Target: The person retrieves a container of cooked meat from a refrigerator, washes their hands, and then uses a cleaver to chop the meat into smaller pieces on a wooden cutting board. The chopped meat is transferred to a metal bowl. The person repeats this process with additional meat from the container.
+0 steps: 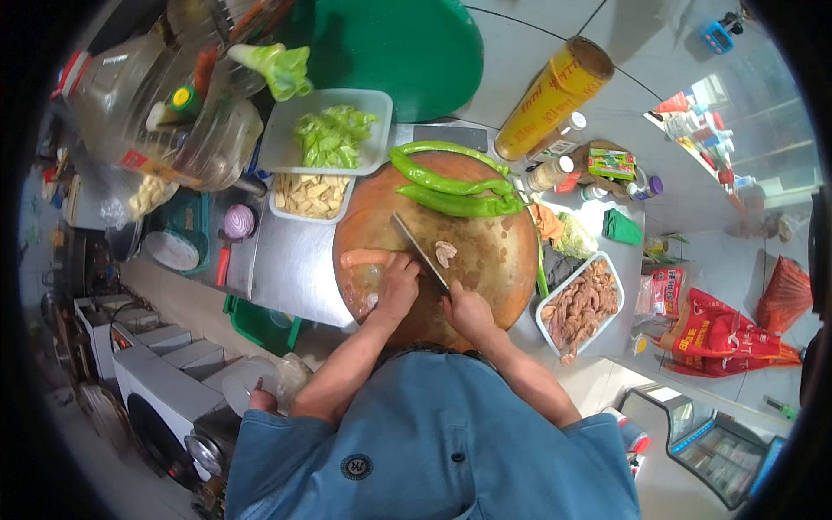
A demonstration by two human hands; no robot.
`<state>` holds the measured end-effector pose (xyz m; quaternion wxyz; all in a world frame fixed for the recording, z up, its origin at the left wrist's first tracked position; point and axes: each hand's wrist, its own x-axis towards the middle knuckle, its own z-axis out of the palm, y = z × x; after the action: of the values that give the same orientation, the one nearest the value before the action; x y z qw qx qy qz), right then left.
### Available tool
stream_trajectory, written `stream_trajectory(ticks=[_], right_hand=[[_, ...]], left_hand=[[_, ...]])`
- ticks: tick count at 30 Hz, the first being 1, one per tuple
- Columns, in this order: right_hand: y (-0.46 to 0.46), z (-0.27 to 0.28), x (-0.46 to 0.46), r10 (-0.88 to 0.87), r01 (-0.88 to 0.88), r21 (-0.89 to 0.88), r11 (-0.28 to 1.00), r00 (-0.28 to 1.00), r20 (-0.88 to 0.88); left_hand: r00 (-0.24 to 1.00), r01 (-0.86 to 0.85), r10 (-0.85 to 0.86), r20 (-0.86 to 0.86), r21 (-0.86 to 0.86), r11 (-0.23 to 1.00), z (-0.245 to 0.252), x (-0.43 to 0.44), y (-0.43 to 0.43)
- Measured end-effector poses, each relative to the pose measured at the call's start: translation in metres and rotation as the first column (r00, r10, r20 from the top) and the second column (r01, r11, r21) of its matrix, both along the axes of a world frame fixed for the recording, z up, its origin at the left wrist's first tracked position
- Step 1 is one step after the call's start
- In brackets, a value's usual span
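Note:
On the round wooden chopping board (pixel 484 266) my right hand (pixel 469 311) grips the handle of a knife (pixel 419 249), its blade pointing up and to the left. My left hand (pixel 398 286) lies just left of the blade, fingertips curled at the right end of a peeled carrot-like orange piece (pixel 364 257); its fingers hide part of what they touch. A small pale piece of meat (pixel 445 253) rests right of the blade. Several long green peppers (pixel 455 182) lie across the board's far side.
Left of the board stand tubs of cut green stems (pixel 335 136) and pale slices (pixel 312 196). A tub of meat (pixel 582 305) sits at right, below seasoning jars (pixel 549 174). A red-handled tool (pixel 223 265) lies left. Another person's hand (pixel 262 396) shows at lower left.

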<state>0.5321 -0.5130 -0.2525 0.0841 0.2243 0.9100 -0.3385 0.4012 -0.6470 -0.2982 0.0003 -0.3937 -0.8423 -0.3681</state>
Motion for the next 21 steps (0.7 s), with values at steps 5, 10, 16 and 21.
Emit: stream_trajectory(ticks=[5,10,16,21], right_hand=[[0.004,0.014,-0.006,0.016,-0.016,0.015,1.000,1.000,0.010],[-0.004,0.012,-0.001,-0.022,0.023,-0.026,0.999,0.998,0.050],[0.001,0.013,-0.011,0.019,-0.019,0.025,0.999,1.000,0.017],[0.001,0.032,-0.006,0.032,-0.032,0.001,0.999,0.997,0.072]], left_hand=[[0.999,0.034,-0.030,0.042,-0.076,0.997,0.005,-0.011,-0.006],[0.999,0.043,-0.043,0.023,-0.026,0.999,-0.001,-0.012,-0.004],[0.999,-0.022,0.016,-0.041,-0.149,0.989,0.012,-0.012,-0.008],[0.991,-0.076,0.058,-0.119,-0.156,0.985,0.011,-0.015,-0.012]])
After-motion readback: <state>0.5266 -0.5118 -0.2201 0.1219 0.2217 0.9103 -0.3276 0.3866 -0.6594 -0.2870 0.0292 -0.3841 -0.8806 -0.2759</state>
